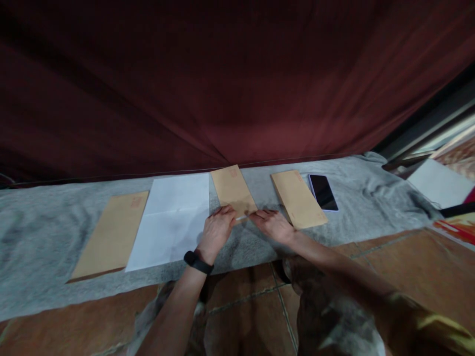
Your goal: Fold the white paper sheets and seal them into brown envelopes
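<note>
A brown envelope [232,190] lies on a grey cloth [44,232] in front of me, long side pointing away. My left hand [217,230] and my right hand [272,223] both rest on its near end, fingers bent and pressed down on the edge, where a thin white strip shows between them. A black band sits on my left wrist. A white sheet of paper [172,220] with fold creases lies just left of my left hand.
A larger brown envelope [111,235] lies at the left, another brown envelope [298,198] at the right, with a dark phone [323,192] beside it. A dark red curtain [222,84] hangs behind. Brown floor tiles [408,262] lie nearer me.
</note>
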Tool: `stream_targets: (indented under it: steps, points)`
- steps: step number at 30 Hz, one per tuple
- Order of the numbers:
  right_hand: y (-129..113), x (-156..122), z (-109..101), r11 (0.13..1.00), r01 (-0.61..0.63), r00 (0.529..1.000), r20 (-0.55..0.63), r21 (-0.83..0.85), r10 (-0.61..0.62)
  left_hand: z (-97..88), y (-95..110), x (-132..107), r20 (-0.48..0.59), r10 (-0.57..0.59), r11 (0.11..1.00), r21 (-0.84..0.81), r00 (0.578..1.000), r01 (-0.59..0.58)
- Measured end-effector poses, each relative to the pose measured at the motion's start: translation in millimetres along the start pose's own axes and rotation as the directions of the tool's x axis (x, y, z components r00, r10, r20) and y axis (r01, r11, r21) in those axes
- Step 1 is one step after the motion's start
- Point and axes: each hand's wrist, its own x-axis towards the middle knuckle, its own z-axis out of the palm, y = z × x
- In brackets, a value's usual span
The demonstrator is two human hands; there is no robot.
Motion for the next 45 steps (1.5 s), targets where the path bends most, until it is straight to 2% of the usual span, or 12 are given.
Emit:
stream_targets:
  steps: [3,6,11,17,26,33,36,38,42,45]
  points:
    - [1.7,-6.7,-2.9,0.975,-0.167,0.984,-0.042,0.145,0.175,1.4,1.0,-1.8,-0.023,0.036,0.999,0.009,0.999,-0.035]
    - [-1.5,-4.1,-5.4,0.912,-0.331,0.934,-0.050,0.241,0.353,3.5,3.2,-3.1,-0.034,0.064,0.997,0.041,0.997,-0.062]
    - [-14.9,12.7,-5.4,0.830,-0.488,0.865,0.025,0.268,0.501,7.3,5.9,-4.2,-0.046,0.062,0.995,0.081,0.997,-0.058]
    - [-24.7,16.1,2.5,0.800,-0.538,0.825,-0.028,0.265,0.564,11.6,3.3,-3.7,-0.054,0.074,0.992,0.107,0.996,-0.067]
    - [-21.3,20.7,-0.3,0.789,-0.566,0.813,0.000,0.239,0.583,11.1,5.2,-2.3,-0.060,0.054,0.992,0.119,0.997,-0.047]
    - [-20.1,22.2,-4.3,0.742,-0.592,0.785,0.018,0.316,0.619,10.1,5.8,-4.6,-0.066,0.066,0.994,0.095,0.996,-0.059]
    - [-20.5,22.3,-1.5,0.748,-0.573,0.792,-0.006,0.335,0.610,12.5,4.3,-7.0,-0.098,0.086,0.994,0.074,0.991,-0.079]
    - [-18.8,20.2,2.6,0.784,-0.509,0.827,-0.050,0.355,0.559,14.9,3.3,-9.0,-0.115,0.100,0.994,0.055,0.988,-0.094]
    - [-8.6,13.2,13.0,0.897,-0.252,0.923,-0.189,0.362,0.336,18.9,2.6,-11.9,-0.128,0.103,0.995,0.030,0.986,-0.100]
    - [-0.4,11.0,16.8,0.928,-0.134,0.956,-0.202,0.348,0.214,20.5,3.5,-11.4,-0.139,0.094,0.995,0.030,0.986,-0.091]
